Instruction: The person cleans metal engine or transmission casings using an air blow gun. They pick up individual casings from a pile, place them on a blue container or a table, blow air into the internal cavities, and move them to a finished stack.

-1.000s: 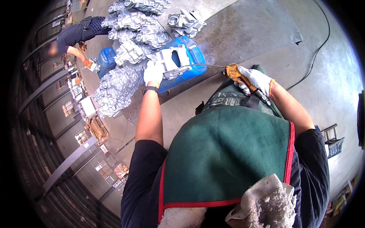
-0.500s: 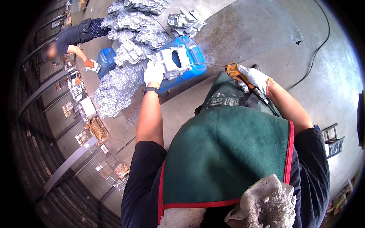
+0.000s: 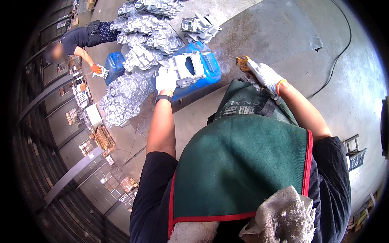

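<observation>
My left hand (image 3: 165,80), in a white glove, grips the near left end of a silver metal casting (image 3: 196,65) with a large opening. The casting rests on a blue plastic drum (image 3: 213,67) lying beneath it. To the right, my white-gloved right hand (image 3: 265,76) is closed around an orange-yellow handheld air tool (image 3: 244,64). A long thin shaft (image 3: 221,53) runs from the tool leftward to the casting's far edge. Whether its tip touches the metal, I cannot tell. A dark hose trails from the tool's rear toward my apron (image 3: 243,162).
Several silver castings (image 3: 127,93) are piled left of the drum, and another casting (image 3: 200,27) stands beyond it. Across the pile, a co-worker (image 3: 83,38) bends with an orange-gloved hand near a blue container (image 3: 114,65). A black cable (image 3: 339,52) curves over the floor at right.
My right hand and the tool have moved farther away and slightly left. The shaft has shifted from the casting's right side to its far edge. My left hand keeps its hold.
</observation>
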Demonstrator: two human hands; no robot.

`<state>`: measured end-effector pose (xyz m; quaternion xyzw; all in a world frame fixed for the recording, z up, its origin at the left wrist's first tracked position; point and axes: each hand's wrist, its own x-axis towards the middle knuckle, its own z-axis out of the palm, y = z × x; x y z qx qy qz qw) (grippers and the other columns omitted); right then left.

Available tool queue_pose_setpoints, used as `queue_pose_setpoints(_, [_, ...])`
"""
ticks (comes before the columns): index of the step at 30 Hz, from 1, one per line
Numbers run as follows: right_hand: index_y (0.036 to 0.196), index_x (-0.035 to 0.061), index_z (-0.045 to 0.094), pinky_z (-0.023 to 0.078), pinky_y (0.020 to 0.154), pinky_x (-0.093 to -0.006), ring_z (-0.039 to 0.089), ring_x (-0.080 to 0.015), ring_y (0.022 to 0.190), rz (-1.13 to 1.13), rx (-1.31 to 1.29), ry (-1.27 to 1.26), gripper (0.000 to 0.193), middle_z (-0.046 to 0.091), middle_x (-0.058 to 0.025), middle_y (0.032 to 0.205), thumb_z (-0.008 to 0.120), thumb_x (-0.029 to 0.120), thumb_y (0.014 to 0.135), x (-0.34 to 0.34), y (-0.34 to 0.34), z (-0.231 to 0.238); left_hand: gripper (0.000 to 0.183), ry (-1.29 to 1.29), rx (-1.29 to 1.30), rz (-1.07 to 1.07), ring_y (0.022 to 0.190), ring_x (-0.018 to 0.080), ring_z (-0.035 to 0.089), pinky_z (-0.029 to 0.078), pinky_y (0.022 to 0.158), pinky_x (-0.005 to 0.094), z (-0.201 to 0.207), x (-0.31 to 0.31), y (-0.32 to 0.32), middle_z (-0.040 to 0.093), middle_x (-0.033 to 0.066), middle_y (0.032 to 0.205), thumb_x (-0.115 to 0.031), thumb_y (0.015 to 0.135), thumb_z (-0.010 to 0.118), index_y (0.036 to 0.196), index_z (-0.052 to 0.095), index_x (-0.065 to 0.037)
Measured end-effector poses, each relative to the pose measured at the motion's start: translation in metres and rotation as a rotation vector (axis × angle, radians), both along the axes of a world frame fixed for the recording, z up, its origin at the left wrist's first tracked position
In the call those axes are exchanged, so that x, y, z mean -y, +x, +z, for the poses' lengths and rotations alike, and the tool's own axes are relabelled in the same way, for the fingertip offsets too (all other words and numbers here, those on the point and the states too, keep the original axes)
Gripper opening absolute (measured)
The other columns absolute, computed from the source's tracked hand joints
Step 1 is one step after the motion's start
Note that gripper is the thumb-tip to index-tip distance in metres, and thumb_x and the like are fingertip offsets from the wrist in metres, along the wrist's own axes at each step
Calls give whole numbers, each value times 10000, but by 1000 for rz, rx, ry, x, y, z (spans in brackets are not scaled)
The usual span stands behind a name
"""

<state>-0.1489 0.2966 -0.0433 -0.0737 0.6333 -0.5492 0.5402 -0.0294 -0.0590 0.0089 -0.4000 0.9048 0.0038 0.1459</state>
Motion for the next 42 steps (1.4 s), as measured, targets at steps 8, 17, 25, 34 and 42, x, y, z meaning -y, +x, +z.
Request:
queue_pose_setpoints(8, [654, 14, 546, 374, 432, -319, 445, -152, 414, 0, -51, 12, 631, 473, -55, 518, 367, 559, 917, 12, 2, 4, 581, 17, 3, 10, 1022, 409, 560, 427, 871, 453, 2, 1, 0, 589, 262, 1081, -505, 861, 442, 1173, 486, -18])
queue_pose_setpoints(17, [724, 33, 543, 357, 412, -280, 438, -119, 433, 19, 196, -82, 580, 501, -39, 598, 382, 556, 917, -2, 9, 19, 628, 158, 47, -96, 1035, 374, 566, 419, 881, 426, -6, 37, -4, 592, 250, 1099, -540, 860, 442, 1142, 562, 8])
queue_pose_setpoints(25, [891, 39, 593, 477, 560, -267, 565, -146, 567, -185, 620, -216, 498, 595, -48, 696, 493, 528, 891, -26, 6, 35, 613, 220, -86, 90, 967, 323, 593, 452, 815, 381, -5, 21, -15, 625, 215, 1033, -481, 738, 643, 1061, 591, 37])
queue_pose_setpoints(34, [848, 35, 568, 403, 465, -246, 480, -103, 481, -99, 382, -170, 506, 504, -2, 594, 407, 508, 933, -27, -7, 44, 481, 203, 77, -243, 1111, 349, 517, 425, 929, 401, 14, 31, 50, 456, 209, 1299, -333, 739, 686, 1149, 575, -108])
queue_pose_setpoints(42, [791, 58, 560, 333, 392, -241, 411, -93, 422, -8, 417, -109, 481, 457, 8, 555, 421, 496, 934, -8, 3, 29, 547, -3, -9, -385, 1165, 358, 466, 410, 953, 390, -12, 41, 77, 364, 214, 1370, -339, 749, 686, 1180, 526, -43])
